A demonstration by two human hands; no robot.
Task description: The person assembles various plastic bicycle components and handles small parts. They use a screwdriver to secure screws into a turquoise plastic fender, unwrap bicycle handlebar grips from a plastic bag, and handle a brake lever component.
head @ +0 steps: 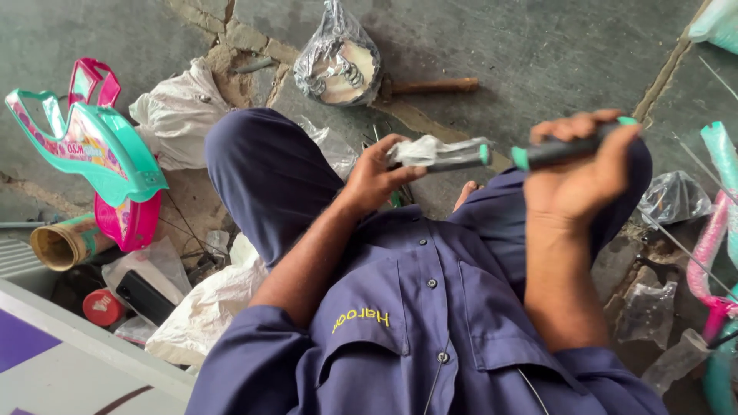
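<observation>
Above the lap, two grips held end to end.
Left hand [374, 175] grasps a plastic-wrapped grip [442, 153]; right hand [582, 180] is clenched round a dark grip [565, 150], just apart.

Two dark handlebar grips with green end caps, held roughly end to end: plastic-wrapped grip [442, 154] lying level, bare grip [565, 150] tilted up slightly, kinda blurry though.

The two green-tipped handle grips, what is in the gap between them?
Nothing lies between the plastic-wrapped grip in the left hand and the black grip in the right hand; the head view shows only floor behind.
</observation>
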